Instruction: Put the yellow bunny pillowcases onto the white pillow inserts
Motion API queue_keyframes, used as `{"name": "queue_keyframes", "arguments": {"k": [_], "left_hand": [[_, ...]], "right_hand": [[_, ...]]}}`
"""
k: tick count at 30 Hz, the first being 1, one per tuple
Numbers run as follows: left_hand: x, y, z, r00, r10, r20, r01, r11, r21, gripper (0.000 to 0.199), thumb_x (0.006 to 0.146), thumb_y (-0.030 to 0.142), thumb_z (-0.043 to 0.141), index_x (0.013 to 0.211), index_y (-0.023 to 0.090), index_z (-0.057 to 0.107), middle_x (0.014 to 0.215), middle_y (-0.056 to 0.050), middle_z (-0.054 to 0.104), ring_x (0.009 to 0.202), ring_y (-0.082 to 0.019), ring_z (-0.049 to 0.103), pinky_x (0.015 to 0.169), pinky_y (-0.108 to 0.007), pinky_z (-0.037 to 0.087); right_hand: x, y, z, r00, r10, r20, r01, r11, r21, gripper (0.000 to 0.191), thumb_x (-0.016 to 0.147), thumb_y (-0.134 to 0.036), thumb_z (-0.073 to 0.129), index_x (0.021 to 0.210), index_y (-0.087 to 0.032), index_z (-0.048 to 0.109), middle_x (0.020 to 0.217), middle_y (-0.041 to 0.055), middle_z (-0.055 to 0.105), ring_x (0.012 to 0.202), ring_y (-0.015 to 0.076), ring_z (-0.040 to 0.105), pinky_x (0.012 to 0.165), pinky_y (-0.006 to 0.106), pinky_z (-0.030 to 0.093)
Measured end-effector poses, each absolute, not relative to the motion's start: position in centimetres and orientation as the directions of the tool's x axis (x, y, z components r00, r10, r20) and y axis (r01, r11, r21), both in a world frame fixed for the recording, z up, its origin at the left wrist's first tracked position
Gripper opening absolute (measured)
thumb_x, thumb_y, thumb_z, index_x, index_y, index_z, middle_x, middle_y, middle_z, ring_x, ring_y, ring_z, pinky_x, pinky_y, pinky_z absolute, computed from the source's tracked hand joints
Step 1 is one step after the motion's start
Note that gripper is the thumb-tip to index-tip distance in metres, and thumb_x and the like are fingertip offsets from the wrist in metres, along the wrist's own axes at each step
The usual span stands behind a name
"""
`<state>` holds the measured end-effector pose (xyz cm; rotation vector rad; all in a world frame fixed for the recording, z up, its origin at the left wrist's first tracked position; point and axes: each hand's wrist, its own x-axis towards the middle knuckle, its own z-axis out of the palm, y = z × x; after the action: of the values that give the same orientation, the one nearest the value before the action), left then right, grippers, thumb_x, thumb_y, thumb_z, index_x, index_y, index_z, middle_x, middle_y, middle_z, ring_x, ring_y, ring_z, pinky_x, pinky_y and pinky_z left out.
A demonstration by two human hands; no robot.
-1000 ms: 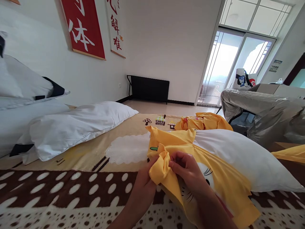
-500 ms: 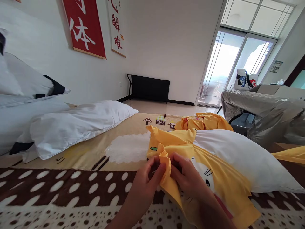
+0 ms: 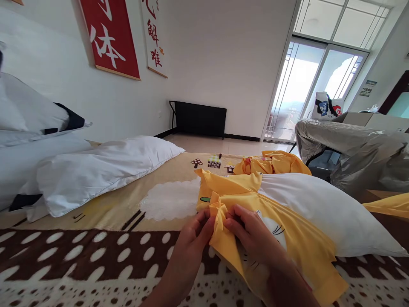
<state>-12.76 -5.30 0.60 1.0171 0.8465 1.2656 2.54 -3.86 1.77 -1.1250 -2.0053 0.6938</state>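
Note:
A yellow pillowcase (image 3: 297, 243) with a printed cartoon face lies partly over a white pillow (image 3: 306, 204) at the right. My left hand (image 3: 196, 232) pinches the folded edge of the yellow cloth between thumb and fingers. Close beside it, my right hand (image 3: 247, 226) grips the same edge from the other side, so the gathered fabric stands up between both hands. The right forearm covers part of the printed face. Several fingertips are hidden behind the cloth.
Another white pillow (image 3: 105, 168) lies at the left on the patterned blanket (image 3: 96, 251). Crumpled yellow fabric (image 3: 276, 163) sits at the far edge. Beyond it are a plastic-wrapped piece of furniture (image 3: 348, 145) and a black folded panel (image 3: 200, 120) by the wall.
The pinched edge has been spread a little, its fold now facing me more openly. Both hands stay on the cloth, and the left has shifted slightly leftward.

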Motion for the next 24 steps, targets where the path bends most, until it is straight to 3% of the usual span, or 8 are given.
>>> {"name": "queue_keyframes", "arguments": {"k": [6,12,16,20,24], "left_hand": [[-13.1,-5.4,-0.2,0.078,0.994,0.073,-0.305,-0.046,0.951,0.037,0.072,0.041,0.068,0.101,0.019,0.063,0.095,-0.005,0.066,0.083,-0.019,0.057,0.068,-0.023,0.046],[-13.3,-5.3,-0.1,-0.026,0.995,0.092,-0.264,-0.096,0.960,0.035,0.065,0.038,0.073,0.094,0.019,0.064,0.070,-0.001,0.062,0.069,-0.016,0.054,0.063,-0.022,0.045],[-13.5,-4.4,-0.5,-0.026,0.998,0.065,-0.285,-0.069,0.956,0.038,0.070,0.044,0.068,0.099,0.020,0.062,0.085,-0.002,0.065,0.075,-0.015,0.056,0.067,-0.022,0.046],[-14.8,-4.9,-3.2,-0.086,0.996,-0.021,-0.270,-0.003,0.963,0.048,0.067,0.049,0.070,0.104,0.021,0.060,0.100,-0.004,0.064,0.090,-0.019,0.056,0.075,-0.024,0.046],[-16.3,-7.2,-5.8,-0.049,0.991,-0.122,-0.297,0.102,0.950,0.047,0.061,0.052,0.073,0.092,0.017,0.064,0.086,-0.005,0.064,0.080,-0.020,0.055,0.067,-0.026,0.044]], "right_hand": [[3.6,-4.4,2.2,-0.351,0.881,0.316,0.542,0.466,-0.699,0.028,0.092,-0.036,0.043,0.069,-0.020,0.039,0.067,-0.0039,0.050,0.063,0.0110,0.041,0.061,0.025,0.031],[1.2,-5.5,1.1,-0.290,0.883,0.369,0.627,0.467,-0.624,0.024,0.093,-0.035,0.038,0.073,-0.021,0.041,0.073,-0.0004,0.057,0.064,0.0134,0.047,0.060,0.026,0.029],[-1.3,-4.7,-0.5,-0.249,0.855,0.455,0.741,0.471,-0.479,0.021,0.093,-0.028,0.031,0.079,-0.020,0.044,0.072,0.0019,0.057,0.059,0.0140,0.048,0.056,0.027,0.025],[-1.5,-3.6,-1.3,-0.430,0.820,0.378,0.733,0.561,-0.385,0.024,0.094,-0.031,0.033,0.080,-0.019,0.049,0.073,0.0021,0.062,0.056,0.0124,0.048,0.053,0.027,0.021],[-1.1,-3.1,-1.8,-0.647,0.735,0.204,0.673,0.676,-0.302,0.021,0.086,-0.030,0.047,0.074,-0.017,0.057,0.074,0.0030,0.066,0.058,0.0121,0.051,0.051,0.026,0.022]]}}
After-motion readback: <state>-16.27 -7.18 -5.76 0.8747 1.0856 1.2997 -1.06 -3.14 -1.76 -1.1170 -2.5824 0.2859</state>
